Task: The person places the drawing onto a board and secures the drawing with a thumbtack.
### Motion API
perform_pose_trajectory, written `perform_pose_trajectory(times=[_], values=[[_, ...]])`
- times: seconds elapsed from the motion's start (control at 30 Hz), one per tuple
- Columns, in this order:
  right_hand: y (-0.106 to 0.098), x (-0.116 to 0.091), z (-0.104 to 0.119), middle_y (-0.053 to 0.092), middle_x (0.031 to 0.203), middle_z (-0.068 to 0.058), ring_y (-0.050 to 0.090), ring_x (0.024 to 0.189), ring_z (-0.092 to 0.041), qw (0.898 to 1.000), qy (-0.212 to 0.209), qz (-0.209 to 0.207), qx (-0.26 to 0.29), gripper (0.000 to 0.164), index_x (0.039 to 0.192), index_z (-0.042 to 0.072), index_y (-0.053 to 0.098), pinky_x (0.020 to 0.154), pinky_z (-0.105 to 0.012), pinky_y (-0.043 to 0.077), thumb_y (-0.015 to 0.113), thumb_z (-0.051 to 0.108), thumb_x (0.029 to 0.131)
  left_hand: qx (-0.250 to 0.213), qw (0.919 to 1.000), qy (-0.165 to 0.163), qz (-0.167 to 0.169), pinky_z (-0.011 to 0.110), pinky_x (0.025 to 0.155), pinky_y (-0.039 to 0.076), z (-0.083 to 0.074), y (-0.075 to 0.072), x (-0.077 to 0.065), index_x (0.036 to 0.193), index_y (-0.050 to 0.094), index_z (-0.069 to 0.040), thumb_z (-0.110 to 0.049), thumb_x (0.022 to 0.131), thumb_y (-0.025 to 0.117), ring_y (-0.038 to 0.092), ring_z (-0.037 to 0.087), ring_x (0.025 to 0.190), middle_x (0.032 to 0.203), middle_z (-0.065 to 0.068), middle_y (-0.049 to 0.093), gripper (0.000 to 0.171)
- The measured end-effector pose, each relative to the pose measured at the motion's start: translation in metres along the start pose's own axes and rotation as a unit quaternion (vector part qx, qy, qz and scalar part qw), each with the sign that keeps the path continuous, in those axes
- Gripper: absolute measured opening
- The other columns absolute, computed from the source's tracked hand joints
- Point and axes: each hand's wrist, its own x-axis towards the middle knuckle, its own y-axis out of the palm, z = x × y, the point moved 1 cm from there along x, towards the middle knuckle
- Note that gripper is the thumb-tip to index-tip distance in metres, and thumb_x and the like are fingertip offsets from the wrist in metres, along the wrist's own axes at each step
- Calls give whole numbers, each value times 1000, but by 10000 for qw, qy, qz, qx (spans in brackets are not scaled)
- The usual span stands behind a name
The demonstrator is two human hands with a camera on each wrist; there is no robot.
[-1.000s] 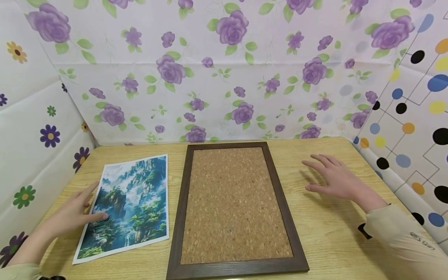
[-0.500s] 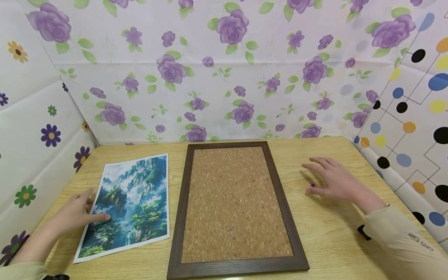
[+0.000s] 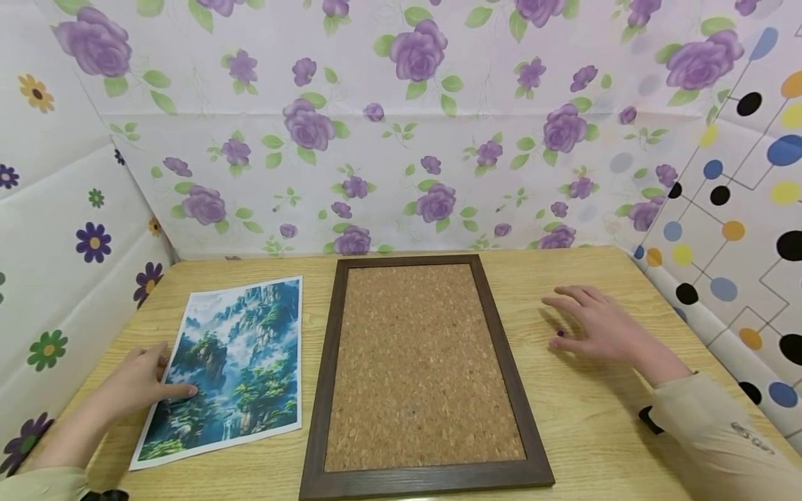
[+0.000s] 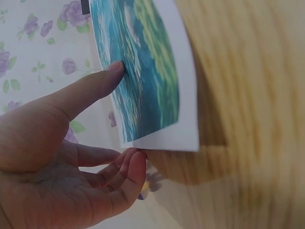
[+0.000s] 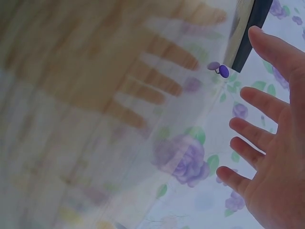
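Note:
A misty mountain landscape print [image 3: 250, 362] with a white border lies at the left in the head view. My left hand [image 3: 134, 383] is at its left edge, thumb on the picture and the other fingers bent in at the edge. In the left wrist view, the thumb [image 4: 102, 81] overlaps the print while curled fingertips [image 4: 136, 160] sit right at its corner. On the right, my right hand [image 3: 601, 327] hovers with fingers spread, holding nothing. A purple thumbtack [image 3: 560, 333] stands between its thumb and index finger, apart from both in the right wrist view.
Between the hands lies a cork board [image 3: 420, 369] in a dark brown frame [image 3: 432, 479]. The wooden table [image 3: 601, 431] is enclosed by a floral sheet [image 3: 388, 160] behind and patterned sheets at both sides.
The left hand's fingers draw back and curl at the print's edge, and its thumb slides slightly right. Near the right hand, the thumbtack has come into view as the fingers shift a little.

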Motion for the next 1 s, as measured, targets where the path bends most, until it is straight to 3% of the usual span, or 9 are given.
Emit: perform_pose_trajectory(times=[0.33, 0.43, 0.5, 0.57, 0.67, 0.77, 0.9, 1.0], values=[[3, 0, -1, 46, 148, -17, 42, 135, -42, 10000, -20, -27, 29, 73, 145, 16, 50, 106, -66, 35, 70, 55, 86, -58, 9999, -3, 110, 51, 77, 52, -4, -1, -1, 135, 26, 32, -50, 78, 79, 52, 47, 98, 113, 43, 52, 113], [3, 0, -1, 48, 147, -17, 43, 133, -42, 9999, -54, -113, 27, 73, 144, 16, 52, 105, -66, 36, 72, 54, 85, -148, 9999, -9, 52, 37, 62, 46, -5, 0, -2, 112, 47, 19, -47, 78, 80, 50, 34, 76, 83, 27, 51, 81], [3, 0, -1, 48, 146, -17, 44, 133, -41, 9999, -73, -152, 25, 73, 143, 16, 52, 104, -65, 37, 73, 53, 84, -207, 9998, -33, -8, 31, 57, 36, -5, 1, -3, 92, 45, 6, -45, 77, 81, 42, 23, 68, 72, 12, 40, 64], [2, 0, -1, 48, 146, -17, 44, 133, -42, 9999, -79, -152, 18, 72, 143, 16, 53, 103, -66, 37, 73, 53, 84, -290, 9995, -87, -28, 30, 56, 30, -5, 2, -3, 85, 39, -1, -45, 76, 82, 38, 19, 65, 71, 6, 34, 62], [2, 0, -1, 47, 147, -18, 43, 133, -42, 9999, -58, -87, 22, 72, 143, 16, 52, 103, -67, 37, 72, 54, 85, -316, 9994, -139, 21, 33, 61, 42, -4, 0, -2, 96, 48, 10, -47, 75, 83, 51, 27, 73, 81, 22, 53, 70], [2, 0, -1, 47, 148, -18, 42, 134, -43, 10000, -9, -35, 38, 72, 143, 16, 52, 104, -68, 36, 71, 56, 85, -305, 9993, -184, 150, 44, 72, 54, -2, -2, -2, 124, 44, 23, -50, 76, 81, 59, 42, 91, 109, 41, 57, 95], [2, -1, -2, 46, 148, -18, 41, 135, -44, 9999, 51, -5, 86, 73, 143, 16, 53, 105, -68, 34, 70, 56, 85, -405, 9986, -250, 242, 53, 80, 54, 0, -2, -2, 137, 26, 31, -50, 77, 80, 59, 50, 101, 117, 46, 52, 114], [2, -1, -2, 46, 148, -18, 41, 135, -44, 9999, 88, -2, 126, 72, 142, 15, 53, 105, -67, 34, 71, 56, 85, -526, 9980, -296, 207, 53, 81, 54, 0, -2, -2, 139, 23, 30, -47, 78, 81, 60, 47, 99, 115, 43, 54, 113]])
